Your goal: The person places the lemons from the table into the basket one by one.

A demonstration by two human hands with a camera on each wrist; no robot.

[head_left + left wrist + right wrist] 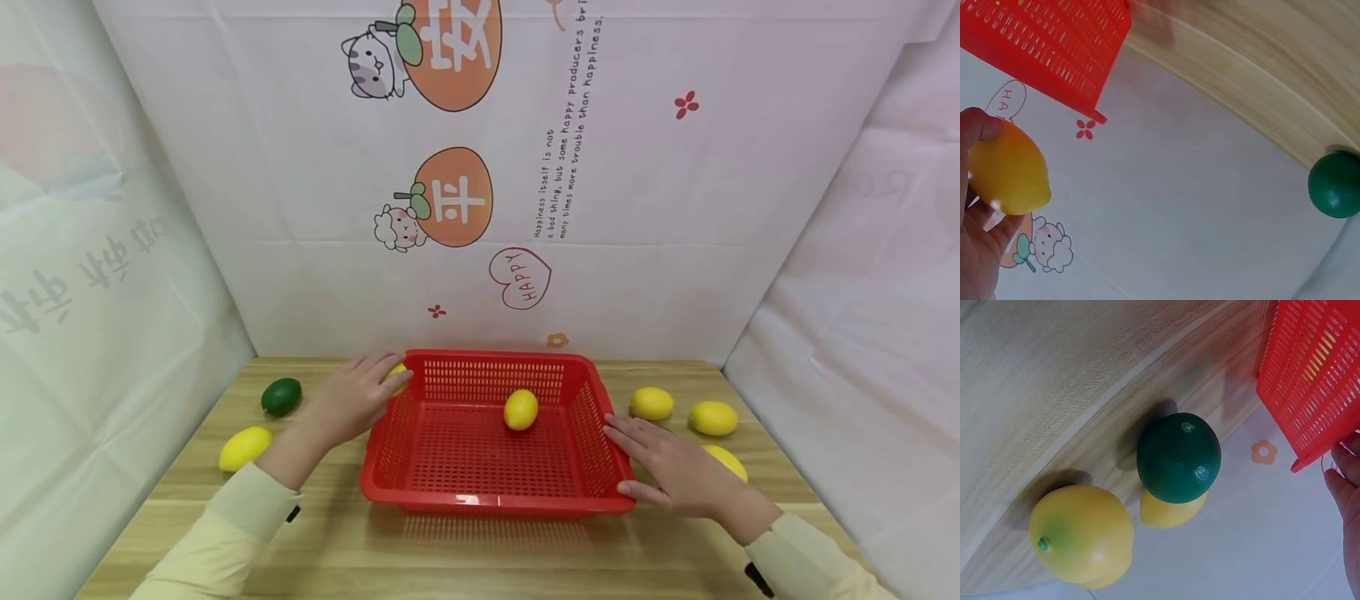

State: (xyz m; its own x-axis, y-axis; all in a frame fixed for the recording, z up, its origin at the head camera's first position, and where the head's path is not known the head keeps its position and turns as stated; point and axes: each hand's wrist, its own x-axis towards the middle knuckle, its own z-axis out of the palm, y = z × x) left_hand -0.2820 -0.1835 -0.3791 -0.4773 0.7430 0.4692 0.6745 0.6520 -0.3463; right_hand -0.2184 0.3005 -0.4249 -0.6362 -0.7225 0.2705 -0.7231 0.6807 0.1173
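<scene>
My left hand [358, 398] grips a yellow lemon [1011, 167] beside the back left corner of a red plastic basket [495, 502]. In the left wrist view, thumb and fingers close around this lemon, above the table. Inside the basket, toward the back right, lies another lemon [521, 409]. My right hand [671, 467] rests on the basket's right rim with its fingers fairly straight. Below that hand, the right wrist view has a dark green lime [1179, 457], nearly hidden from the head view, and a lemon [1082, 531] near it.
Left of the basket, a green lime [282, 397] and a lemon [246, 449] lie on the wooden table [495, 571]. Several lemons are on the right, including one [652, 403] near the back and one [713, 418] farther right. White printed sheets [637, 208] stand around the table.
</scene>
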